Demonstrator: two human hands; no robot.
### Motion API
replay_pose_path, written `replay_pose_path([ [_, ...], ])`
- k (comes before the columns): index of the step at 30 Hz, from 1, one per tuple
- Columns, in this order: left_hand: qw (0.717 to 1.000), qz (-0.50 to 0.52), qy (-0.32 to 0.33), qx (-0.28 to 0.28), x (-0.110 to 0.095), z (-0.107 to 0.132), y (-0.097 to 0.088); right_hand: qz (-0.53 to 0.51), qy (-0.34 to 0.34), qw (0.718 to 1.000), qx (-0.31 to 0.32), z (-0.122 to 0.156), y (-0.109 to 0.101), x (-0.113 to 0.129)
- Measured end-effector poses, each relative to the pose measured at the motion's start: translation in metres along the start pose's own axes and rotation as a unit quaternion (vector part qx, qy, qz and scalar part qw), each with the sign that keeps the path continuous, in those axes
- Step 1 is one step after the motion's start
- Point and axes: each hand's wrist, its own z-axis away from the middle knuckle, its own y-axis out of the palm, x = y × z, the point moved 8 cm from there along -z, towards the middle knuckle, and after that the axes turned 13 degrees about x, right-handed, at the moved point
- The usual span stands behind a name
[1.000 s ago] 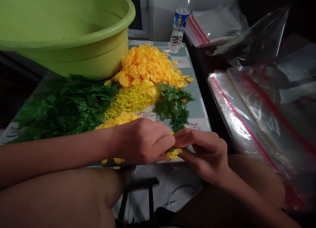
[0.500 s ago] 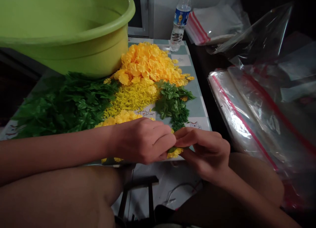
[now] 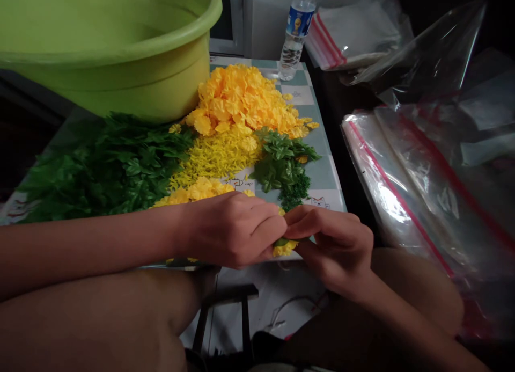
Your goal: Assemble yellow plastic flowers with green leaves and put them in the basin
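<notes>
My left hand [image 3: 233,230] and my right hand [image 3: 333,243] meet at the near edge of a small table [image 3: 322,176]. Both have their fingers pinched together on one small yellow artificial flower [image 3: 285,248] with a bit of green at its top. Behind the hands lie a heap of orange-yellow flower heads [image 3: 245,101], a patch of thin yellow pieces [image 3: 217,157], a smaller yellow pile [image 3: 197,192], a small heap of green leaf pieces [image 3: 281,165] and a broad mass of dark green leaves [image 3: 104,168].
A large green plastic basin [image 3: 120,55] stands at the table's back left. A water bottle [image 3: 295,34] stands at the far edge. Clear zip bags with red strips [image 3: 422,179] are stacked to the right, more [image 3: 350,36] behind. My bare knees sit below the table.
Both hands stay pinched on the small flower at the table's edge, with only slight finger movement. The view has shifted a little.
</notes>
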Motion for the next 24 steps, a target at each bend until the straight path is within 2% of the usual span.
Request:
replay_pose_path([
  [8,1.000,-0.008,-0.007,0.005,0.001,0.002,0.001,-0.008,0.015,1.000,0.009,-0.001,0.002,-0.005],
  [14,1.000,0.008,-0.026,-0.009,0.006,0.006,0.000,-0.034,0.054,0.998,0.029,0.002,0.002,-0.023],
  [18,0.999,-0.010,-0.029,-0.030,0.007,0.010,-0.005,-0.011,0.004,1.000,0.018,0.003,0.001,-0.018],
  [21,0.995,0.050,-0.065,-0.049,0.016,0.015,-0.007,-0.004,-0.020,1.000,0.002,0.003,0.001,-0.013],
  [24,0.989,0.118,-0.070,-0.049,0.020,0.019,-0.005,-0.010,-0.026,1.000,-0.005,0.003,0.002,-0.012],
])
